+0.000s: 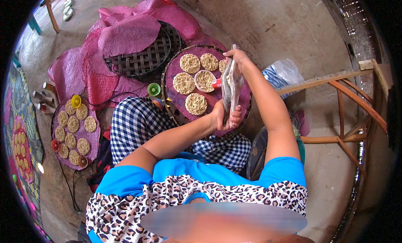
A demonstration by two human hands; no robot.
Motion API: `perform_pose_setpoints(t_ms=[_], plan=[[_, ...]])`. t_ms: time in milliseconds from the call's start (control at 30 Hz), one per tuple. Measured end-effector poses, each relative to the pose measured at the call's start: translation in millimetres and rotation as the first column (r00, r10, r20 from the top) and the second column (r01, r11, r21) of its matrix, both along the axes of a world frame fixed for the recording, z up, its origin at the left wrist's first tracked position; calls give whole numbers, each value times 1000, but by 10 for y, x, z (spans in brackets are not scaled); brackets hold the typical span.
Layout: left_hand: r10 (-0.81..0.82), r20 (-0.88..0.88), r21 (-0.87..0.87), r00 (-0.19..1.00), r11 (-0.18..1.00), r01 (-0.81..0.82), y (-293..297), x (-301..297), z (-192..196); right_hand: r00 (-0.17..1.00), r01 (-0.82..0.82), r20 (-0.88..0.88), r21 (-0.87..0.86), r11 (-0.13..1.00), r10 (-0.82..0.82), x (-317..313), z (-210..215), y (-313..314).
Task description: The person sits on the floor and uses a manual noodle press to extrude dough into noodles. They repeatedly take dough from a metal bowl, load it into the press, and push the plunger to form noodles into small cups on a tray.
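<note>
Upright between my two hands is a clear plastic packet, greyish inside; its contents are hard to make out. My right hand grips its far end, and my left hand has its fingers wrapped round the near end. Below them lies a round tray lined with purple sheet. Several round cakes of coiled noodles rest on it, one of them inside a pale ring-like dish. A red-and-white piece shows beside that dish, against the packet. The packet and right hand partly cover another noodle cake.
At left, a second purple-lined tray holds several noodle cakes and small coloured cups. A dark woven basket and pink plastic sheets lie beyond my knee. Near the tray sits a green cup. A wooden frame and plastic bag stand right.
</note>
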State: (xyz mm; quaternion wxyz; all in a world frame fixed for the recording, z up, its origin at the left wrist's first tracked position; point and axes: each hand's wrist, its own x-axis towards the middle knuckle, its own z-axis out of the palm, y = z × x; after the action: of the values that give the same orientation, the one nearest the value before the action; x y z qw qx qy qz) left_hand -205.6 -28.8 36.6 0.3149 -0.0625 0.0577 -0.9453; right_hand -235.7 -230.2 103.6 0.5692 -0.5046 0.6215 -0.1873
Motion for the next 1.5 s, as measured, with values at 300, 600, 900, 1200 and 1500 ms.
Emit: perform_pose_setpoints(t_ms=[300, 600, 900, 1200, 1500], plan=[[76, 234, 17, 969, 996, -82, -97, 134, 81, 997, 19, 72, -79, 997, -13, 163, 101, -41], [53, 207, 20, 977, 998, -59, 180, -33, 85, 992, -63, 104, -100, 993, 73, 27, 204, 295], [42, -516, -194, 856, 967, -164, -15, 140, 30, 794, -251, 573, 7, 968, 202, -284, -295, 738], [369, -379, -195, 849, 864, -463, -169, 1031, -38, 876, -475, -351, -750, 461, 331, -292, -725, 898], [652, -353, -268, 672, 617, -740, -22, 2340, -193, 524, -832, -850, -498, 244, 51, -431, -725, 1386]])
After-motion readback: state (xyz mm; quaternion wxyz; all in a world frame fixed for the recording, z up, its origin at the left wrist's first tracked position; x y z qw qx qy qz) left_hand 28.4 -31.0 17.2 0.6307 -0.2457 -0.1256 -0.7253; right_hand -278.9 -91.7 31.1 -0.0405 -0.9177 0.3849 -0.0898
